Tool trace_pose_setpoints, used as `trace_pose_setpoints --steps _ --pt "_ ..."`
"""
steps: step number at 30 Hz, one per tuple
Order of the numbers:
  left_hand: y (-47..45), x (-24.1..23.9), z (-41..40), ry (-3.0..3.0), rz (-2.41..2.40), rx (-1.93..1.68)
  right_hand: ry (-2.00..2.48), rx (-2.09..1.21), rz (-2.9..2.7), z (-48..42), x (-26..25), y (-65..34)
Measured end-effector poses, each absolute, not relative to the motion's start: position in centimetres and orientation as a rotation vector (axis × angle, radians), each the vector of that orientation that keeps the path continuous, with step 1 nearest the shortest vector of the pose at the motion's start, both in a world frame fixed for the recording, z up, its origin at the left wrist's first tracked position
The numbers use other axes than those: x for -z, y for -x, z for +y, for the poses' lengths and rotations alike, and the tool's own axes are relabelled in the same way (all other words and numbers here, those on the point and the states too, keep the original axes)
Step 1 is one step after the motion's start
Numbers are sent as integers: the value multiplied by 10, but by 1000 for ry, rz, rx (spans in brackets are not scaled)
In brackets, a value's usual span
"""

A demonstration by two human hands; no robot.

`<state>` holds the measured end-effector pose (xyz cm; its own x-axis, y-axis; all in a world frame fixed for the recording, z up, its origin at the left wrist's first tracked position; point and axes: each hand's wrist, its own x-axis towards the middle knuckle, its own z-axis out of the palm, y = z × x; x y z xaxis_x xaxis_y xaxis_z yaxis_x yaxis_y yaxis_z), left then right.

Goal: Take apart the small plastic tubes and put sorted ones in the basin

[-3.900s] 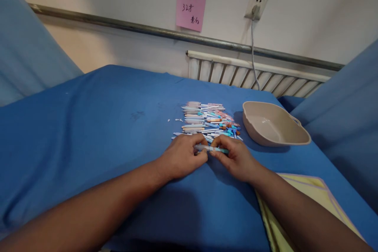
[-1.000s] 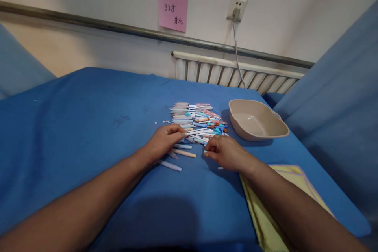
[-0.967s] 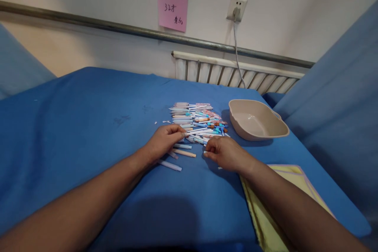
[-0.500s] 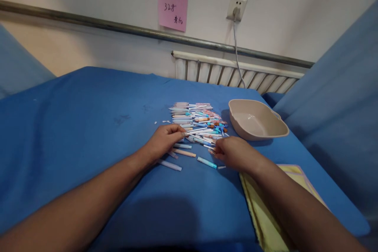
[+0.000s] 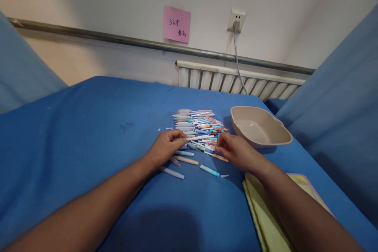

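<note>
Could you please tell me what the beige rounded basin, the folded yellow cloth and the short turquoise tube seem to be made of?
Beige rounded basin: probably glossy plastic; a highlight shines inside.
Folded yellow cloth: matte fabric, perhaps towelling, judging by its soft thick folds.
Short turquoise tube: likely smooth plastic, given its clean straight outline, but too small to be sure.

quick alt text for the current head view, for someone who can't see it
The left hand pinches white sticks and the right hand, its hold unclear, is at the edge of pen parts on a blue sheet. A beige basin stands to the right, a yellow towel nearer.
</note>
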<state>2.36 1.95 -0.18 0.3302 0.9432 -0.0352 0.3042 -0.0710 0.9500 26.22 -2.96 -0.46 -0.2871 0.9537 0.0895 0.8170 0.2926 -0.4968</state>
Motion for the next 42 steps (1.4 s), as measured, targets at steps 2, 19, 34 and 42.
trace_pose_setpoints --steps 2,19,34,42 --pt "-23 1 21 -1616 1176 -811 1481 -570 -2131 -28 3 -265" --pt "-19 4 26 -1747 1229 -806 1368 -571 -2037 -24 5 -270" --pt "-15 3 26 -1842 1217 -791 1400 -505 -2003 -24 6 -264" --pt "-20 2 18 -1866 1196 -683 1306 -425 -2148 -29 3 -255"
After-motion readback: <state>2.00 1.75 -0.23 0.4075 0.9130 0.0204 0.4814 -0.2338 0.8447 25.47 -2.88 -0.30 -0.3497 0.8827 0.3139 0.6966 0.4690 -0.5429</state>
